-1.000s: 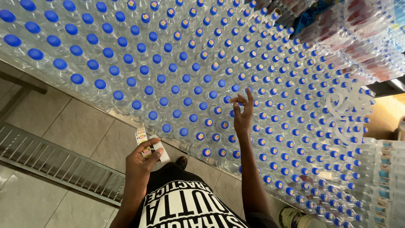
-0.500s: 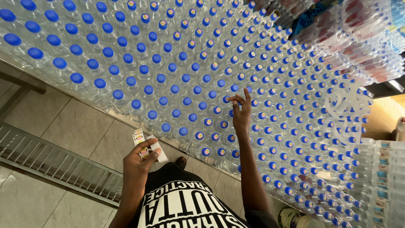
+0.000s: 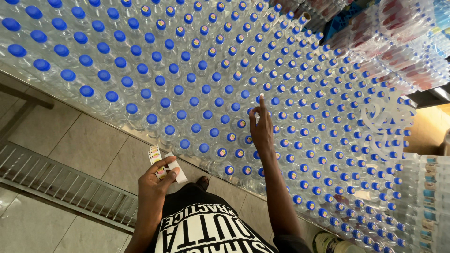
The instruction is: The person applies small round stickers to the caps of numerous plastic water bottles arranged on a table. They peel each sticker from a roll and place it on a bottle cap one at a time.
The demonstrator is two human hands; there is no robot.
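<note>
While the right hand [image 3: 261, 127] reaches out over the bottle field, its index finger points up and touches a blue-capped water bottle [image 3: 258, 100], other fingers loosely curled, gripping nothing. Left hand [image 3: 157, 180] sits near the body, thumb and fingers pinched on a strip of small stickers [image 3: 155, 154] and a white backing paper [image 3: 177, 171]. Bottles: hundreds, too many to count, packed cap to cap in shrink-wrapped packs [image 3: 154, 70] filling most of the view from left to far right. Many caps around the right hand carry a small round sticker; caps at far left are plain blue. More wrapped packs stacked at far right [image 3: 429, 187]. Near edge of the packs runs diagonally; open tiled floor [image 3: 70, 136] lies near left, with one metal drain grate [image 3: 61, 185] crossing it.
</note>
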